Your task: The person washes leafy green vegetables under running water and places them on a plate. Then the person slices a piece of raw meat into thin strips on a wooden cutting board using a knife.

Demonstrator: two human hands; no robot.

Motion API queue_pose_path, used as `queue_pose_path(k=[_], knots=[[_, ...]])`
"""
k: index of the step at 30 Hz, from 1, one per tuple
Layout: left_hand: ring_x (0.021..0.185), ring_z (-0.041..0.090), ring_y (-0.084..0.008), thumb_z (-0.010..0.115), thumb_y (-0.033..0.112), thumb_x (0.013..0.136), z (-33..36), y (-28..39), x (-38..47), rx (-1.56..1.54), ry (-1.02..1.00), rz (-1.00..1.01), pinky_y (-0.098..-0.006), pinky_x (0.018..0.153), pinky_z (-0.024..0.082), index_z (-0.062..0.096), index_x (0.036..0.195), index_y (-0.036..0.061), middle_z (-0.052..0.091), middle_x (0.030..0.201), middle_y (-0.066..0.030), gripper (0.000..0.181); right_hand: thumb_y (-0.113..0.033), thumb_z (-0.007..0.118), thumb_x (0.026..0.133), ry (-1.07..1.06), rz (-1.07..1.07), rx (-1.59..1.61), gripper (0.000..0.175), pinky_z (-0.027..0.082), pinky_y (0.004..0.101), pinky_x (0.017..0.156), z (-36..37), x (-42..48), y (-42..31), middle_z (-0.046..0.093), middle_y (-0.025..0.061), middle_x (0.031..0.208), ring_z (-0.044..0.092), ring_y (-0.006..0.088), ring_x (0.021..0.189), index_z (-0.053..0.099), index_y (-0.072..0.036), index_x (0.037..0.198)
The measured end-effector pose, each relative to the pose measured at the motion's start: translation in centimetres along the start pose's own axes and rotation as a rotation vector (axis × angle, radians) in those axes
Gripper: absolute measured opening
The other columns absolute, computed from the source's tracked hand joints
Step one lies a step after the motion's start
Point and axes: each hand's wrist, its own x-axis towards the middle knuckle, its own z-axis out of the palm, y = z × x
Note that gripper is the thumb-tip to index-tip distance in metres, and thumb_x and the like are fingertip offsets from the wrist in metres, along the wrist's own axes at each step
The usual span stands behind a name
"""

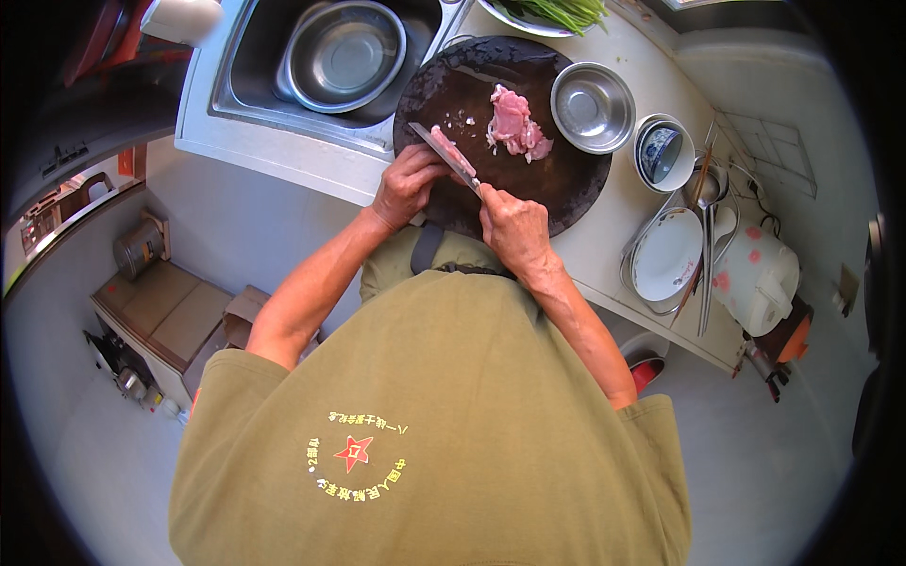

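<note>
My right hand (517,226) grips the handle of a kitchen knife (446,159), whose blade stands edge-down on a round, dark chopping board (573,191). Bent fingers of my left hand (410,180) rest against the near side of the blade; whatever lies beneath them is hidden. Along the blade's far side lies a thin strip of raw meat (456,151). A larger heap of pink raw meat (515,124) sits farther back on the board, with small scraps scattered to its left. At the board's right edge is a steel bowl (593,107).
To the left, a steel basin (347,56) sits in the sink (248,71). Behind the board is a plate of green vegetables (552,14). Stacked bowls (662,152), a dish rack with an oval plate (667,253), ladles (706,269) and a flowered electric pot (754,279) line the right side.
</note>
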Motion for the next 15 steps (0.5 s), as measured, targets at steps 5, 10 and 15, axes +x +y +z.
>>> queue_pose_path(k=[5, 10, 15], knots=[[0.117, 0.075, -0.0386, 0.074, -0.012, 0.078, 0.1, 0.2, 0.1, -0.008, -0.007, 0.016, -0.0473, 0.099, 0.061, 0.082, 0.101, 0.0023, 0.079, 0.117, -0.0138, 0.029, -0.007, 0.075, 0.096, -0.030, 0.065, 0.028, 0.031, 0.058, 0.0492, 0.059, -0.8, -2.5, 0.2, 0.074, 0.0109, 0.085, 0.074, 0.0375, 0.069, 0.070, -0.010, 0.126], [0.117, 0.075, -0.0382, 0.073, -0.011, 0.079, 0.0, 0.3, 0.4, -0.002, 0.002, 0.010, -0.0467, 0.099, 0.061, 0.082, 0.101, 0.0029, 0.080, 0.118, -0.0132, 0.028, -0.007, 0.074, 0.095, -0.015, 0.045, 0.019, 0.020, 0.059, 0.0503, 0.059, -0.6, -1.4, -0.2, 0.074, 0.0135, 0.084, 0.075, 0.0388, 0.068, 0.068, -0.006, 0.115], [0.117, 0.075, -0.0377, 0.074, -0.011, 0.080, 0.0, 0.2, 0.2, 0.005, -0.001, -0.012, -0.0460, 0.099, 0.061, 0.082, 0.101, 0.0034, 0.080, 0.118, -0.0128, 0.027, -0.008, 0.074, 0.095, 0.008, 0.009, -0.011, 0.017, 0.060, 0.0500, 0.060, 1.1, 1.2, -0.3, 0.075, 0.0140, 0.084, 0.076, 0.0378, 0.069, 0.066, -0.006, 0.110]])
